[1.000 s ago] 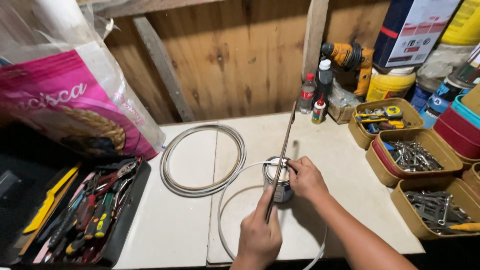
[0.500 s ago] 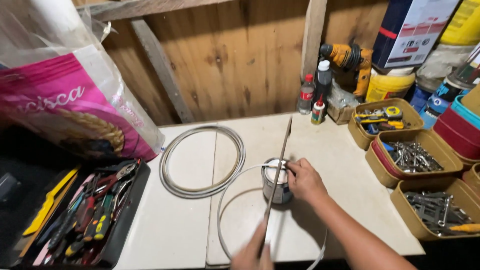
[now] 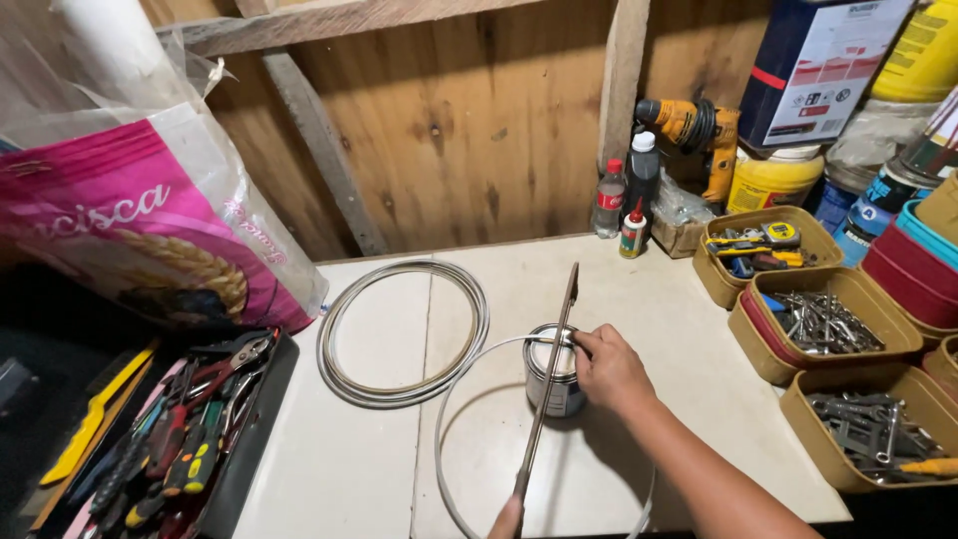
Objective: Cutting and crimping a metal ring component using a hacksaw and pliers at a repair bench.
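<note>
Leaning at the worktop's (image 3: 639, 329) left edge: pink bag (image 3: 150, 230). My right hand (image 3: 609, 369) grips the tin (image 3: 556, 371); left hand (image 3: 507, 519), now lower, grips the rod (image 3: 551, 379).

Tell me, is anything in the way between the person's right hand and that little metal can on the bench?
Nothing visible is. The right hand already rests against the small metal can, fingers at its rim where the grey cable loop meets it. A long flat metal blade, held low by the left hand, crosses the can's top but leaves the hand's side open.
</note>
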